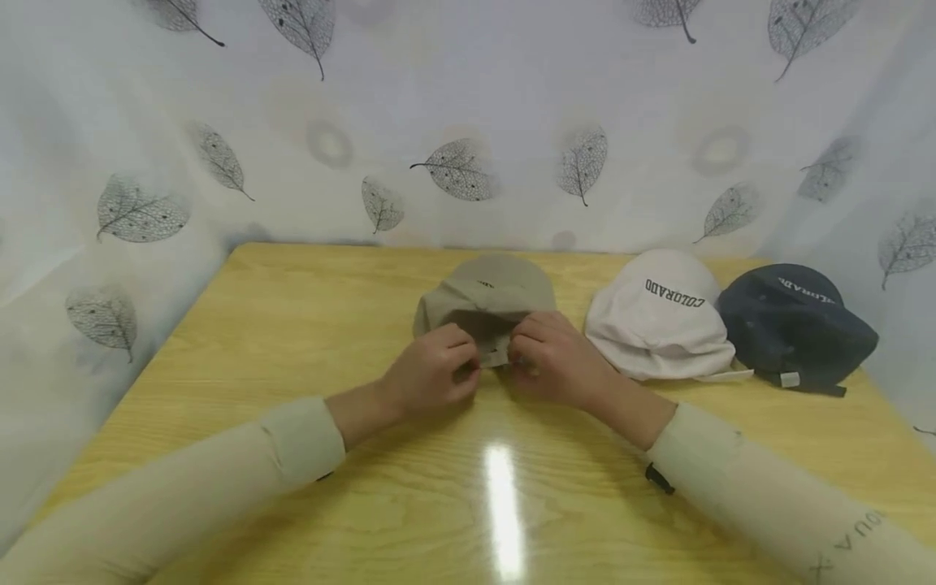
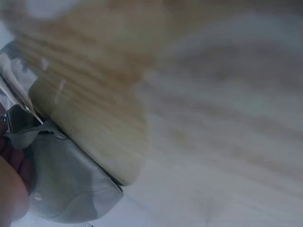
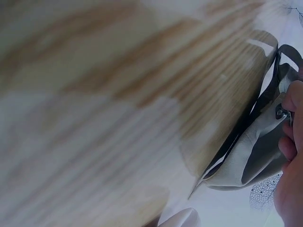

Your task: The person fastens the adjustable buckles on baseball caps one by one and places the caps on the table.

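Observation:
A khaki baseball cap [image 1: 504, 272] sits on the far middle of the table, its rear opening facing me. Across that opening runs the back strap [image 1: 495, 357]. My left hand [image 1: 435, 367] pinches the strap's left part between thumb and fingers. On the other side my right hand [image 1: 559, 357] pinches the strap's right part. In the right wrist view a small metal buckle [image 3: 280, 112] shows beside the right fingers. The left wrist view has the cap's crown [image 2: 66, 175] next to the left hand [image 2: 12, 189]. Fingers cover the strap's ends, and the brim is hidden.
To the right lie a white cap [image 1: 654, 317] lettered COLORADO and a dark navy cap [image 1: 790, 325], side by side and touching. The yellow wooden table [image 1: 292, 325] ends at a pale leaf-printed curtain [image 1: 512, 97] at the back and sides.

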A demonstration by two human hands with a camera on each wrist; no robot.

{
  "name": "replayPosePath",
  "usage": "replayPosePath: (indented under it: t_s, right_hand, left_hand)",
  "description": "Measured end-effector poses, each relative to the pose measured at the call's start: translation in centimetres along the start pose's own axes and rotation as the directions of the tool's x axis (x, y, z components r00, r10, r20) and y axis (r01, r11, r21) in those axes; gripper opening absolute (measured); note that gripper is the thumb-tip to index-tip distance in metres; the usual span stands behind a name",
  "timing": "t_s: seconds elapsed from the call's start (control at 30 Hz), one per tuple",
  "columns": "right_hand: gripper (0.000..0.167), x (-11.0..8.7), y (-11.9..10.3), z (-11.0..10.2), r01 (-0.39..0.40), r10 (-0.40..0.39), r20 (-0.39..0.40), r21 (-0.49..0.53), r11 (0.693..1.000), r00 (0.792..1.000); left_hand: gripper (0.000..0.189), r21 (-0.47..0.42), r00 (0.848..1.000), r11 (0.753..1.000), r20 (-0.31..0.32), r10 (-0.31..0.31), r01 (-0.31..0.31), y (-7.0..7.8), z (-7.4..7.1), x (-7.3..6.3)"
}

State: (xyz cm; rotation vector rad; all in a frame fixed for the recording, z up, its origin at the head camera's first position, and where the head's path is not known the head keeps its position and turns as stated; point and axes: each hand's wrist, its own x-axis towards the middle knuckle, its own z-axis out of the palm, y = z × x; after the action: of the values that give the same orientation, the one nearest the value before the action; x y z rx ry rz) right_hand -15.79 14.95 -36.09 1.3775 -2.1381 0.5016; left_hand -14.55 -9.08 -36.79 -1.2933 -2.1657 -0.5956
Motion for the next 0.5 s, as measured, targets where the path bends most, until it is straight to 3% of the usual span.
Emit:
replayPosePath:
  t_s: [0.07,0.17,0.27,0.33,0.4,0.5]
  right_hand:
    - [0.024,0.13,0.06,0.0,0.006,-0.006,-0.001,0.001,1.0,1.0]
    - [0.025,0.26,0.13,-0.01,0.008,-0.008,-0.006,-0.003,1.0,1.0]
    - [0.026,0.25,0.18,-0.02,0.002,-0.002,-0.016,-0.01,1.0,1.0]
    - [0.026,0.18,0.23,0.01,-0.002,0.002,-0.019,-0.015,1.0,1.0]
    - [0.026,0.1,0.23,0.03,-0.003,0.003,-0.016,-0.02,1.0,1.0]
    - [0.025,0.03,0.16,0.07,-0.001,0.001,-0.009,-0.032,0.999,1.0]
  left_hand:
    - [0.009,-0.016,1.0,1.0,0.006,-0.01,0.01,-0.08,0.01,0.05]
    - [0.007,-0.119,0.995,0.988,0.013,-0.095,0.096,-0.23,-0.04,0.23]
    - [0.007,-0.255,0.979,0.946,0.005,-0.206,0.2,-0.39,0.07,0.34]
    - [0.008,-0.303,0.971,0.925,-0.001,-0.241,0.229,-0.44,0.14,0.38]
    - [0.009,-0.276,0.974,0.936,-0.002,-0.227,0.217,-0.42,0.18,0.34]
    - [0.009,-0.145,0.987,0.976,0.023,-0.161,0.163,-0.31,0.21,0.24]
